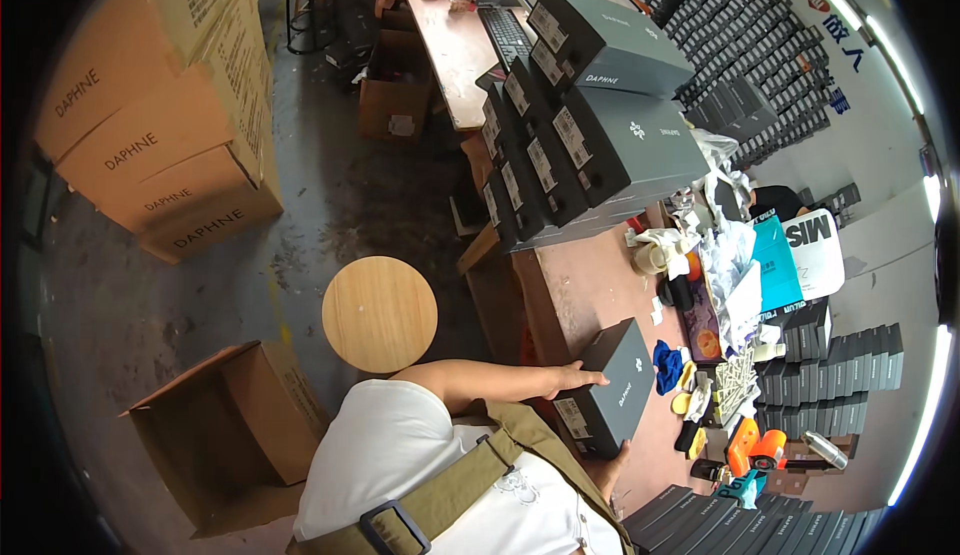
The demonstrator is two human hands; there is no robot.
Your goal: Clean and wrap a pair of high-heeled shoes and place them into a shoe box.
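Note:
A dark grey shoebox (622,395) with a white label on its end rests on the pinkish worktable (570,290), close against my body. My left hand (572,378) lies over its far left edge, thumb on the lid and the other fingers mostly hidden down the side. At the opposite edge my right hand (612,467) holds the box, with a fingertip showing by the lid and the rest partly covered by the box and my apron strap. The lid is on.
Stacked grey shoeboxes (640,140) stand farther along the table. A round wooden stool (380,315) and an open carton (225,435) are on the floor at left, below tall cartons (165,105). Cloths, swabs and an orange tool (742,445) clutter the table's right side.

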